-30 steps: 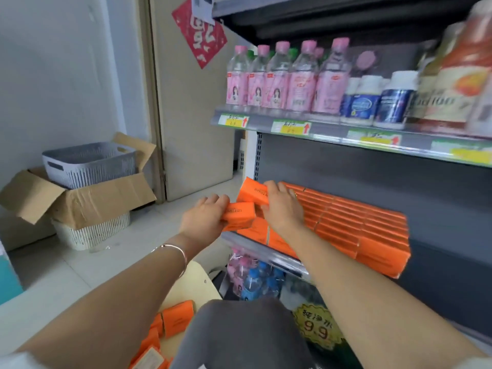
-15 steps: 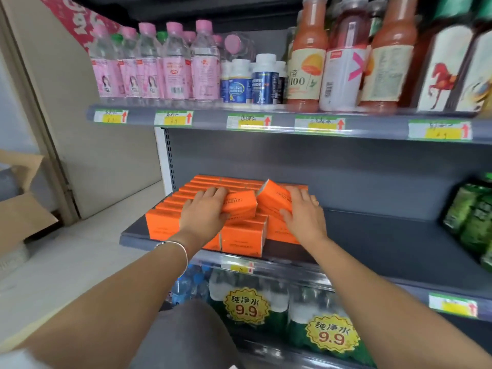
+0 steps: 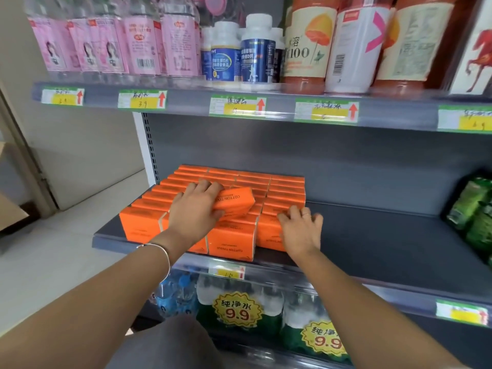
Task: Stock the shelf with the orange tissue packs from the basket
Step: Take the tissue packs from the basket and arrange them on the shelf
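Note:
Several orange tissue packs [image 3: 287, 187] stand in rows on the left part of the grey middle shelf [image 3: 386, 235]. My left hand [image 3: 195, 211] grips one orange tissue pack [image 3: 235, 201], held tilted just above the rows. My right hand [image 3: 300, 230] rests flat, fingers spread, against the right front end of the rows, touching the front right pack [image 3: 267, 234]. The basket is out of view.
Pink-labelled bottles [image 3: 133, 41], white jars [image 3: 239, 54] and juice bottles [image 3: 354, 43] fill the upper shelf. Green packets [image 3: 476, 211] lie at the shelf's right end. Water packs with 9.9 stickers [image 3: 237, 310] sit below. A cardboard flap [image 3: 10, 211] shows at the left edge.
The view has moved closer to the shelf. My right hand has let go of its pack and dropped to the front right of the rows. My left hand still holds its pack.

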Motion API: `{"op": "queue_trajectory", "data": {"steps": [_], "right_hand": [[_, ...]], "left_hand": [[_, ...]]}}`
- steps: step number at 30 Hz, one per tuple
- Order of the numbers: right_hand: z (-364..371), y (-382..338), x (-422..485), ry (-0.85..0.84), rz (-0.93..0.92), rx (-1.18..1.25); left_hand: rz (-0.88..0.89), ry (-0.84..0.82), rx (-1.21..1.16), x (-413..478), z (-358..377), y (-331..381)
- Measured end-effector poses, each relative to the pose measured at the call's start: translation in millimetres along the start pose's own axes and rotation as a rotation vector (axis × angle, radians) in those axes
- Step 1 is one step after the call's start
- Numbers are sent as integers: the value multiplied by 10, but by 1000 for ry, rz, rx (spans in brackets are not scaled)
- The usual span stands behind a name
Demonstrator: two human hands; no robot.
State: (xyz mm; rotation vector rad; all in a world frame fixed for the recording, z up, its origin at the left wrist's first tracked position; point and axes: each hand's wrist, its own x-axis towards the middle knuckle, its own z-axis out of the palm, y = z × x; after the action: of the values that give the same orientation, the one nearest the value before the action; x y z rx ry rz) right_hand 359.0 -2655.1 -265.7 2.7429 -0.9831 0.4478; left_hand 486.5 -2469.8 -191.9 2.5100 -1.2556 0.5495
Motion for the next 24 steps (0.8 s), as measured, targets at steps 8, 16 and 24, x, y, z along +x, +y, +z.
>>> {"op": "queue_trajectory", "data": {"steps": [8, 16, 24], "right_hand": [[1, -5, 23, -6, -13, 52], [-641, -211, -58, 203, -268, 320], [-615, 147, -273, 84, -109, 365]], "left_hand": [[70, -55, -115, 20, 105, 76], [191, -72, -126, 50, 19, 246], [82, -80, -337, -78, -7, 337]]}}
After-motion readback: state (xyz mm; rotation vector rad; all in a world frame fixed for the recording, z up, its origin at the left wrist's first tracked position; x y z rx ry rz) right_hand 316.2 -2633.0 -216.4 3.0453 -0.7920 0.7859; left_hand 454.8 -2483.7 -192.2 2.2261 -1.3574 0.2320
